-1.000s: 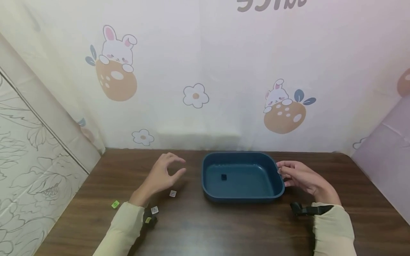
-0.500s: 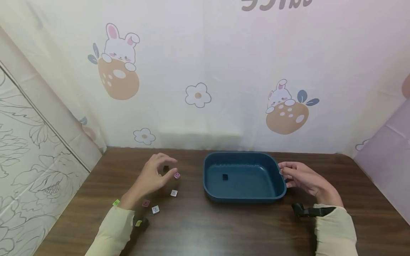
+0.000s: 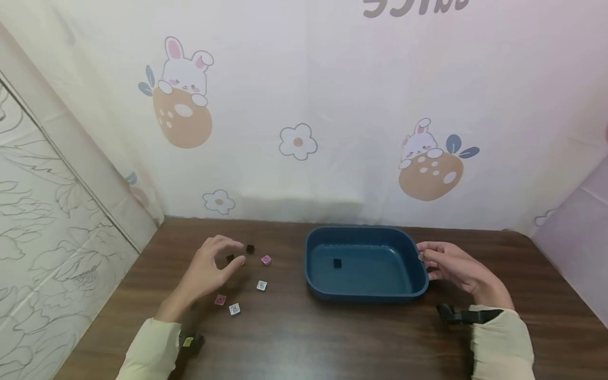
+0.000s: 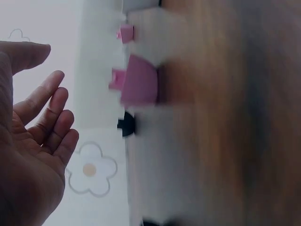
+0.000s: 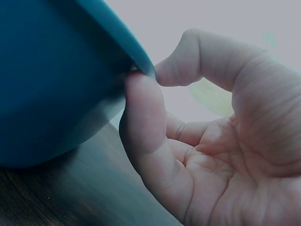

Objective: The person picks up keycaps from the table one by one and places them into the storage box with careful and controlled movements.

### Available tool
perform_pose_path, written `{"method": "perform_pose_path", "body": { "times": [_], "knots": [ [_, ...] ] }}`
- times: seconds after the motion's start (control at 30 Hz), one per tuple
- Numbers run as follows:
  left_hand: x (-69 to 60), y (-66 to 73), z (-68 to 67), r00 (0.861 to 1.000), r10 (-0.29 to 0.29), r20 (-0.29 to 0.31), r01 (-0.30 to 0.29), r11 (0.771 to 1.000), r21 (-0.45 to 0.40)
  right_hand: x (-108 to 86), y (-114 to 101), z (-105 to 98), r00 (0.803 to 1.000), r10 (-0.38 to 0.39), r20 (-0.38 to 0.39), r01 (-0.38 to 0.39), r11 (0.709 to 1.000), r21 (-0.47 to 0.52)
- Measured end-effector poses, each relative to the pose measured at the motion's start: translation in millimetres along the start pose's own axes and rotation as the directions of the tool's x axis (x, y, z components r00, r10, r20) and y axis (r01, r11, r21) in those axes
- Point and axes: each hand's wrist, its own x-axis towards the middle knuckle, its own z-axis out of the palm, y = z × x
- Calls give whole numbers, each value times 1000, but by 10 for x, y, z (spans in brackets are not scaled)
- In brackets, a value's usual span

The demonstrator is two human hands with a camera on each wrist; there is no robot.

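Observation:
My left hand [image 3: 204, 272] hovers above the left part of the table, thumb and fingers apart with nothing between them. Dark keycap-like pieces [image 3: 250, 248] lie by its fingertips. A pink piece [image 3: 266, 259] sits to their right; in the left wrist view a larger pink one [image 4: 140, 82] stands beside my hand [image 4: 37, 141]. My right hand [image 3: 458, 269] pinches the right rim of a blue basin [image 3: 366, 296] between thumb and finger, also visible in the right wrist view, where the hand [image 5: 211, 132] meets the basin [image 5: 51, 84]. Inside the basin lies one dark piece [image 3: 337, 263].
Two white pieces, one nearer [image 3: 235, 309] and one farther [image 3: 262, 285], lie left of the basin, with a dark pink piece [image 3: 220, 300] beside them. A patterned curtain [image 3: 256, 105] hangs behind the brown table [image 3: 294, 338].
My left hand has moved left and slightly down, away from the basin, uncovering pink and dark pieces. My right hand still holds the basin's rim. The head view has shifted slightly.

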Motion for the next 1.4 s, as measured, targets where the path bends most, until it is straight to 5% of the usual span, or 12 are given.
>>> {"method": "perform_pose_path", "body": {
  "times": [0.57, 0.97, 1.4],
  "knots": [
    [-386, -252, -362, 992, 28, -122, -15, 994, 106, -18, 45, -63, 999, -13, 30, 12, 999, 32],
    [-783, -474, -648, 985, -11, -173, 38, 988, 153, 15, 54, -15, 997, -54, 62, 49, 996, 80],
    [-1074, -656, -583, 987, -63, -146, 88, 981, 174, -27, 60, -28, 994, -76, 73, 67, 991, 117]
  ]
}}
